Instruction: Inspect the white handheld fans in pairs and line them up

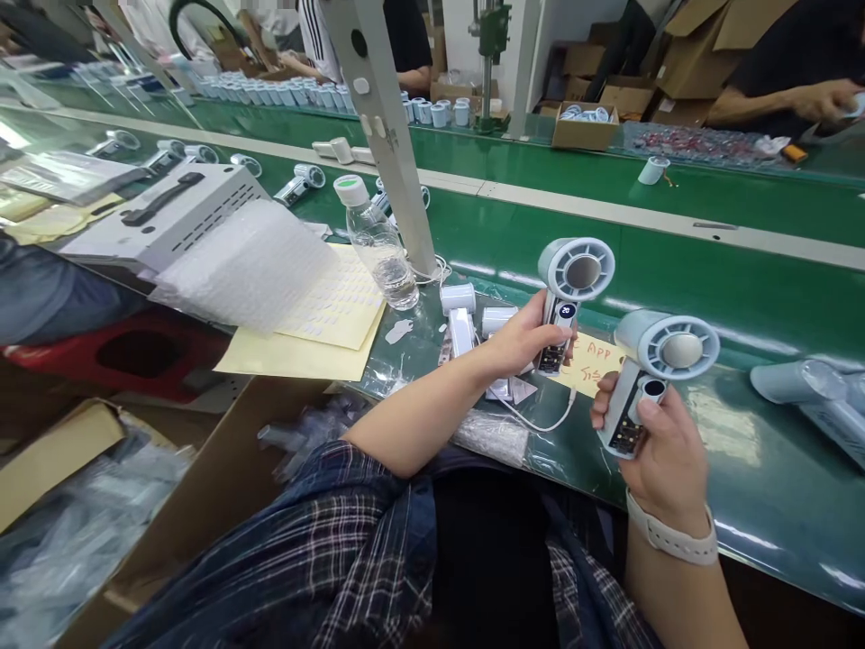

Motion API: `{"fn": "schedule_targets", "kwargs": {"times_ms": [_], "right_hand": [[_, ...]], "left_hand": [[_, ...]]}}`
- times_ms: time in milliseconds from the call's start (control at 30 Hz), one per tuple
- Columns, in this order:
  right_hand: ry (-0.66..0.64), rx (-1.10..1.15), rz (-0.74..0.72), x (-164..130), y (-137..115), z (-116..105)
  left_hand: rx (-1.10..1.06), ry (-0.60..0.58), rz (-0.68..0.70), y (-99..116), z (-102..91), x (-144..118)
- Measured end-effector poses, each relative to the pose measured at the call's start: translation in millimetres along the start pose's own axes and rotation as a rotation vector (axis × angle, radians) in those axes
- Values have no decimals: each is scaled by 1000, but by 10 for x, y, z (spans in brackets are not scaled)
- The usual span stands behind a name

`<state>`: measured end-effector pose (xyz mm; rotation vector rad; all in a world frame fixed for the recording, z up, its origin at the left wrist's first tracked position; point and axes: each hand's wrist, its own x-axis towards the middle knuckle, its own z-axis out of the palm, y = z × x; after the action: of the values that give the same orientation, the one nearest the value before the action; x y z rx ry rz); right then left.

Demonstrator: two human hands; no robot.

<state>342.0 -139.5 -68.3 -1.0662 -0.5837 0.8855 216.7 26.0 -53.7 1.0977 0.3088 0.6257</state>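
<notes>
Plaid-sleeved left hand (523, 341) and watch-wearing right hand (659, 451) are each closed around a handheld fan's handle, left fan (571, 288) and right fan (652, 370) held over the green bench (763, 297); judged light, rigid plastic, best gripped mid-handle.

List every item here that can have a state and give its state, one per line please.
Left hand: closed around the left fan.
Left fan: held upright, display lit.
Right hand: closed around the right fan, thumb on its front.
Right fan: held tilted, display dark.
Water bottle: upright, capped, nearly empty.
Cardboard box: open, with parts inside.
Fans on the bench: lying down.
</notes>
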Motion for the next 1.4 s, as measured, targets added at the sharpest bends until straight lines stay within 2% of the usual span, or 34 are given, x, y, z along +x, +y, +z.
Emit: {"fn": "schedule_targets", "kwargs": {"times_ms": [100,200,367,567,667,867,967,1100,1167,1300,1400], "right_hand": [[30,-7,-37,21,-32,10],[33,1,-2,30,-31,16],[20,6,27,7,-24,34],[21,5,10,-15,-43,49],[23,-19,-18,-23,-32,48],[24,-52,-59,-11,-22,64],[65,-11,-55,11,-34,47],[16,164,44,54,-41,-20],[32,206,61,72,-28,-57],[122,186,41,87,17,-87],[78,148,35,60,6,-48]], "left_hand": [[22,3,-10,-19,-18,8],[5,-31,-24,-58,-44,40],[48,36,-43,-104,-76,92],[15,-34,-41,-119,-73,81],[74,14,-22,-130,-84,81],[143,-162,14,-104,-112,72],[301,-88,20,-79,-102,43],[408,35,29,-55,-32,-30],[336,25,-37,-55,11,-65],[120,-80,-138,-60,60,-104],[22,-166,-139,-35,80,-136]]}}
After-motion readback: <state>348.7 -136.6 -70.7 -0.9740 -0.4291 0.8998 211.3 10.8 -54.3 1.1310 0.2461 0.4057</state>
